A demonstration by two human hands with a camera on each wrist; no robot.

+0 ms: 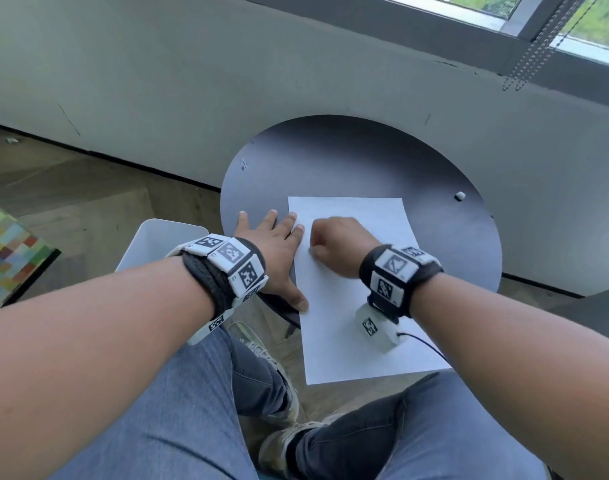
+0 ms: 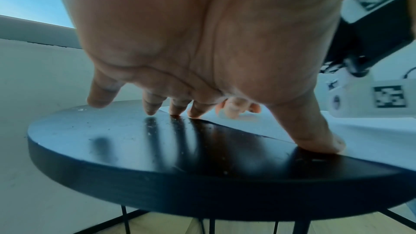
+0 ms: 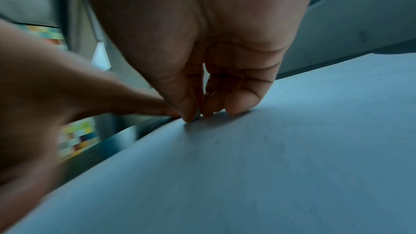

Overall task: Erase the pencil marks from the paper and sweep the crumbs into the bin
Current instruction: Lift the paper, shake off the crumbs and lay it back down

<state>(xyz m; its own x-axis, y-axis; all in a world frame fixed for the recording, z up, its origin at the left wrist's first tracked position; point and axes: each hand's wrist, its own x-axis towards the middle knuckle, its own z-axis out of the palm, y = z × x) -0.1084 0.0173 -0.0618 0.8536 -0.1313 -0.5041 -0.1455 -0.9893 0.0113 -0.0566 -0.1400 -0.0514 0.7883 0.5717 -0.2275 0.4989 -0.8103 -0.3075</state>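
Observation:
A white sheet of paper (image 1: 351, 306) lies on the round dark table (image 1: 330, 161), its near end hanging over the front edge. My left hand (image 1: 275, 244) lies flat with spread fingers, the fingertips and thumb pressing the sheet's left edge (image 2: 371, 140). My right hand (image 1: 334, 247) is curled on the sheet's upper left part. In the right wrist view its thumb and fingers (image 3: 195, 115) pinch a small grey eraser (image 3: 198, 112), mostly hidden, against the paper (image 3: 270, 166). I see no clear pencil marks. Fine dark crumbs (image 2: 180, 118) speckle the tabletop (image 2: 135, 149) by my left fingers.
A white bin (image 1: 164, 244) stands on the floor left of the table, under my left forearm. A small white block (image 1: 460, 195) lies on the table's right side. A grey wall runs behind the table. My knees sit below its front edge.

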